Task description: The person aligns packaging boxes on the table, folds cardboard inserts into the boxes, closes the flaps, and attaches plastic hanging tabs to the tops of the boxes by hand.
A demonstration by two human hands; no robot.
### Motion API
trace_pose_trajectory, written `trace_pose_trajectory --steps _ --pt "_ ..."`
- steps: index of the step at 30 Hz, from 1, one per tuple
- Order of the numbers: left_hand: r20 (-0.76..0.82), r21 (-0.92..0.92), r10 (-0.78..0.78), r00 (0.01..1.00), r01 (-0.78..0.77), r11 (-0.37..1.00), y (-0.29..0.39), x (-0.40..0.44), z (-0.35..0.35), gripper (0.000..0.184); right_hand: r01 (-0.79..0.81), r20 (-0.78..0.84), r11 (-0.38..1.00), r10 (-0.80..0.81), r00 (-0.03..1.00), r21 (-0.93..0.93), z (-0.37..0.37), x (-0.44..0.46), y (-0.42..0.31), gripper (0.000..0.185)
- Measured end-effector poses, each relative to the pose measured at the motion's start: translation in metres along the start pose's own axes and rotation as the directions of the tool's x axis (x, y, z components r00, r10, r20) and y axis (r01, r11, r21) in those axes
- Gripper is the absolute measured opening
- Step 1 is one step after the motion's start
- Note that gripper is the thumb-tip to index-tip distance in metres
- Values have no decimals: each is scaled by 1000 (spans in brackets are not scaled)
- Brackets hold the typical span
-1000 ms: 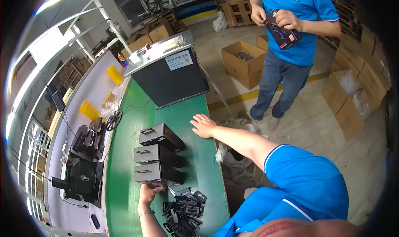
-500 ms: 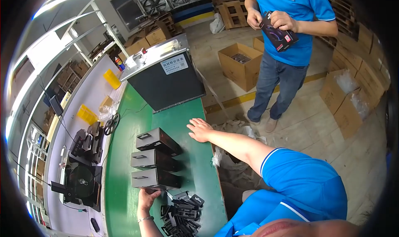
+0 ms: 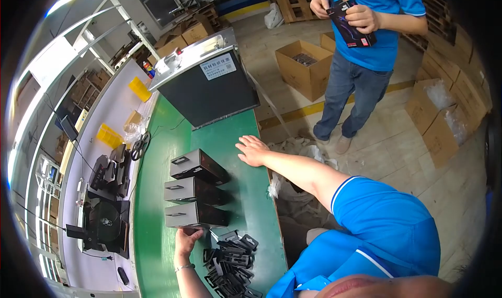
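Three dark boxes with grey tops stand in a row on the green table: a far box [image 3: 189, 164], a middle box [image 3: 183, 190] and a near box [image 3: 185, 215]. Each has a black hang tab on its top. My left hand [image 3: 186, 241] touches the side of the near box, thumb apart from the fingers; some fingertips are hidden. Flat on the table near its right edge lies my right hand [image 3: 252, 150], fingers spread, holding nothing. A pile of small black slotted pieces [image 3: 232, 264] lies right of my left hand.
A dark cabinet [image 3: 212, 94] stands at the table's far end. Across the aisle a co-worker [image 3: 361, 52] holds a black printed box [image 3: 351, 26] in both hands. An open carton [image 3: 303, 70] sits on the floor. Black equipment [image 3: 104, 227] lines the left side.
The view has tilted slightly, so the scene sits a little higher. The co-worker's box is more upright, with a tab showing at its top. My hands stay in place.
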State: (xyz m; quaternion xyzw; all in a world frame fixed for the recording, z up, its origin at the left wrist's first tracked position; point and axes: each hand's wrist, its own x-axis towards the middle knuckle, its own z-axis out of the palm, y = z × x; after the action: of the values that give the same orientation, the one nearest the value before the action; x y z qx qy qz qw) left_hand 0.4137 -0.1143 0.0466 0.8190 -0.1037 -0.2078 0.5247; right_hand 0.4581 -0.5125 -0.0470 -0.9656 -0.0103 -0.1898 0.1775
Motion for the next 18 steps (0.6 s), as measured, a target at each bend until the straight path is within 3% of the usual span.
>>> trace_pose_trajectory --steps 3,7,9,12,14,18 --pt "4 37 -9 1000 9 999 0 0 -1 23 -4 7 1000 4 1000 -2 -6 -1 -3 46" --pt "-7 124 10 1000 -10 992 12 -3 4 22 -51 183 995 66 981 -88 -16 5 -9 50" --pt "-21 102 61 998 -58 993 18 14 8 22 -37 125 992 52 991 -120 -32 22 0 50" --pt "-34 108 0 999 4 994 5 0 3 22 -61 104 996 68 992 -68 -6 4 -8 49" --pt "-35 115 -29 999 33 993 -8 -5 -5 24 11 -54 1000 -11 998 -1 9 3 0 45" --pt "-43 84 3 999 1 996 -21 7 -4 30 10 -75 1000 -9 997 9 2 -1 -1 44"
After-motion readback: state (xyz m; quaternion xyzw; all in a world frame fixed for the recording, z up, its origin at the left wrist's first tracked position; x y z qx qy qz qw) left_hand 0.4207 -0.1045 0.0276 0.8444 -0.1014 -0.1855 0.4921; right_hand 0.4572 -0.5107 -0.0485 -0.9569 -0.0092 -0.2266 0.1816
